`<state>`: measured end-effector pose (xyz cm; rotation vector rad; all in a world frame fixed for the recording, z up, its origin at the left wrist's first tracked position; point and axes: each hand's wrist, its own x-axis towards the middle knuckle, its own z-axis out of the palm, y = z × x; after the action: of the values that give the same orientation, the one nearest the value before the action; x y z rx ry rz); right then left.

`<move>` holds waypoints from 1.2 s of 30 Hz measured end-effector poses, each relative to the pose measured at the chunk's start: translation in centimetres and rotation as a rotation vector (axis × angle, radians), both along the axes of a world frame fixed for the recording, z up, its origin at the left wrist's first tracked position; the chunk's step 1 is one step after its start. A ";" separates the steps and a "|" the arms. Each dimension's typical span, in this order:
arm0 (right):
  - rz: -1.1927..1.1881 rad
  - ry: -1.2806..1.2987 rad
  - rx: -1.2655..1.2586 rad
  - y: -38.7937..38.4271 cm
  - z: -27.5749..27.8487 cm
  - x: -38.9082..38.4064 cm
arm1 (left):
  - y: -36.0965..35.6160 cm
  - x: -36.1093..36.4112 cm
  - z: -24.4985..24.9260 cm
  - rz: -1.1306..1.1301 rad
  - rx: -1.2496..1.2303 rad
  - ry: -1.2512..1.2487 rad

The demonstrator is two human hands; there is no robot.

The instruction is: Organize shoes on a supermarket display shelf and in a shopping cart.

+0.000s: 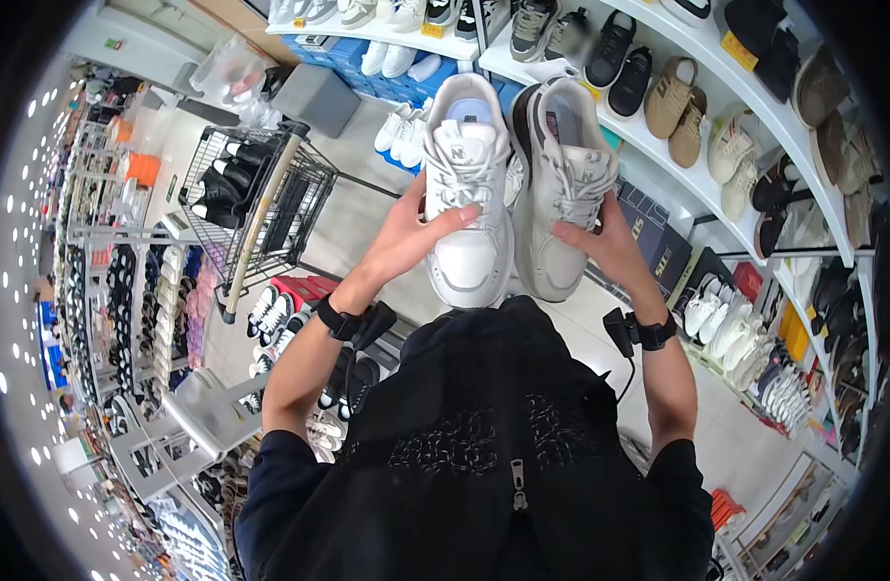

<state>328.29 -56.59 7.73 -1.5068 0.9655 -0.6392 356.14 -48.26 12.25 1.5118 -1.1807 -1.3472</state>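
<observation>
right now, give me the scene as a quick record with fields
left hand: left hand holds a white lace-up sneaker, thumb over the laces
right hand: right hand holds an off-white lace-up sneaker
shoe pose: side by side, toes towards the wearer
cart: black wire shopping cart on the left, glossy black shoes inside
shelving: white shelves at upper right, bearing shoes, including tan sneakers
floor: grey box-shaped block beyond the cart
</observation>
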 end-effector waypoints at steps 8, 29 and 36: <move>-0.122 -0.006 -0.045 5.2 2.1 2.8 | 1.0 2.0 -2.6 -0.160 -0.106 -0.174; -0.226 0.217 0.046 19.6 -3.4 4.1 | 10.6 6.3 -8.2 -0.453 0.084 -0.075; -0.259 0.306 0.143 21.0 -3.4 2.6 | 10.2 6.1 -9.8 -0.499 0.136 0.025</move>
<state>330.91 -35.55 4.28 -1.3874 1.4278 -0.5157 362.28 -38.03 2.47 1.3330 -1.5428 -1.7964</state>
